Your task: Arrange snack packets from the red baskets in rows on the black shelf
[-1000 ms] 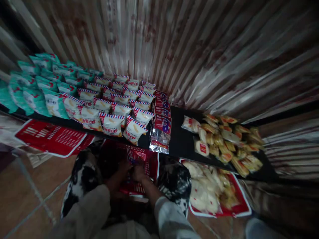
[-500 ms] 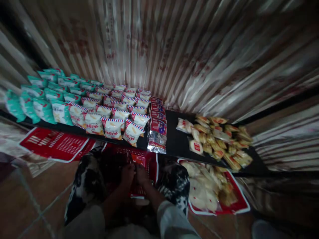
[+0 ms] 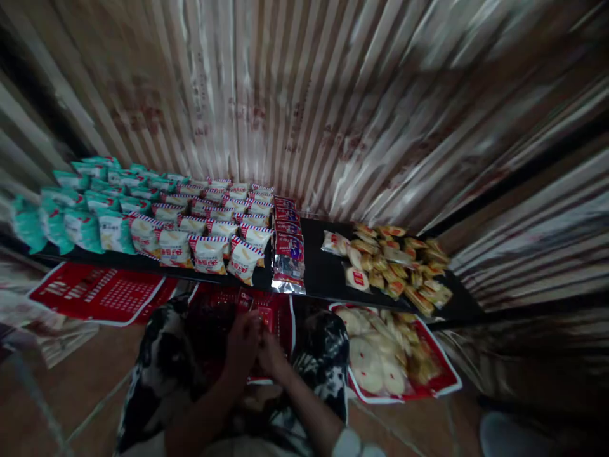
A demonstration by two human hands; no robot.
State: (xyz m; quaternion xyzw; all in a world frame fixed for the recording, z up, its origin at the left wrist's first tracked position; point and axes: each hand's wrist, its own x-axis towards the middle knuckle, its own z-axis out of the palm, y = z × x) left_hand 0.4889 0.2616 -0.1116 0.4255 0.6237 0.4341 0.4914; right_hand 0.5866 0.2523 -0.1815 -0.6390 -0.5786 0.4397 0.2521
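My left hand (image 3: 243, 339) and my right hand (image 3: 270, 355) are close together between my knees, over a red basket (image 3: 287, 330). The fingers of both are curled in. A dark packet with some red on it (image 3: 245, 299) sticks up just beyond my left hand, which is closed on its near end. My right hand is closed against the left one; what its fingers hold is hidden in the dim light. Past the basket, several dark packets with silver ends (image 3: 289, 257) lie in an overlapping row on a black shelf (image 3: 318, 270).
White snack bags with striped tops (image 3: 208, 254) and green bags (image 3: 115, 233) stand in rows on the shelf's left. Yellow wrapped snacks (image 3: 392, 270) are heaped on its right. Below are a red basket of pale round packs (image 3: 375, 365) and a red folded panel (image 3: 95, 292).
The view has shifted, so the shelf sits slightly lower and further left. My hands have stayed together over the basket, and the dark packet now shows more clearly above them.
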